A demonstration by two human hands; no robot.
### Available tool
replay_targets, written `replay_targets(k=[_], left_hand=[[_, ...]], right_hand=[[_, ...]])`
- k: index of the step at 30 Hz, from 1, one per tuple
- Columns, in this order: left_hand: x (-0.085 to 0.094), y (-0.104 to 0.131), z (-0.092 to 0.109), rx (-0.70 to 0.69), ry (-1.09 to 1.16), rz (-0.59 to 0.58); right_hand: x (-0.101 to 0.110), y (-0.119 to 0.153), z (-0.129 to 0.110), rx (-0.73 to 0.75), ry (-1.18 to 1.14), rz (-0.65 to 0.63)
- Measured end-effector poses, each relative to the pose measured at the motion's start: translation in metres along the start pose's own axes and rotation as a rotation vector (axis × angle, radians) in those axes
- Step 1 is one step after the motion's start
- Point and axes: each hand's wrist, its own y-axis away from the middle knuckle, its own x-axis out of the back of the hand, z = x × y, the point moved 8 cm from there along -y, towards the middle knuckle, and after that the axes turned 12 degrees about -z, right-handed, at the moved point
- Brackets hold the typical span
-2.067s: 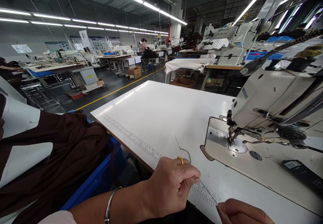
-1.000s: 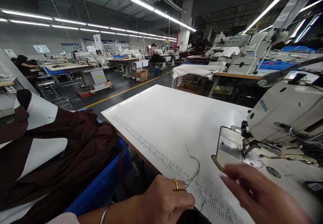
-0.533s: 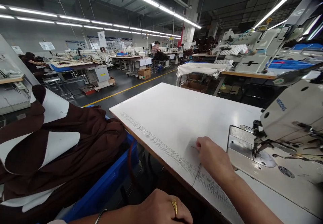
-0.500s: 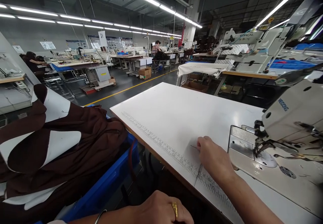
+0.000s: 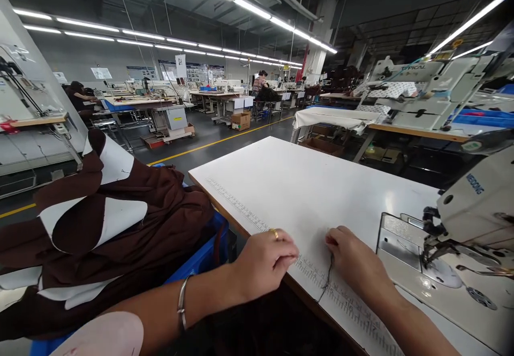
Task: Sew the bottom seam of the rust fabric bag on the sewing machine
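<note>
Over the white table (image 5: 305, 184), my right hand (image 5: 353, 257) is closed in a pinch on a dark thread (image 5: 330, 275), which hangs down across the printed ruler marks to the front edge. My left hand (image 5: 267, 262), with a gold ring and a bracelet at the wrist, hovers over the table's front edge, to the left of my right hand. Its fingers are bent together; anything between their tips is too small to make out. Right of my right hand stands a sewing machine (image 5: 477, 201) with a metal plate under its needle area.
Brown fabric with white pieces (image 5: 140, 238) lies heaped in a blue bin (image 5: 196, 259) at the left. Beyond the table are a cloth-covered table (image 5: 337, 118), another sewing machine (image 5: 425, 93) and a cardboard box (image 5: 241, 121). People sit at distant workstations.
My left hand has risen from the bottom edge to the table's front edge, near my right hand. The view has shifted slightly left. The thread below my right hand shows more clearly.
</note>
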Motion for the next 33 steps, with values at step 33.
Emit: replay_targets(k=[33], left_hand=[[-0.037,-0.077,-0.070,0.140,-0.242,-0.174]], right_hand=[[0.002,-0.027,-0.027,0.081,-0.094,0.017]])
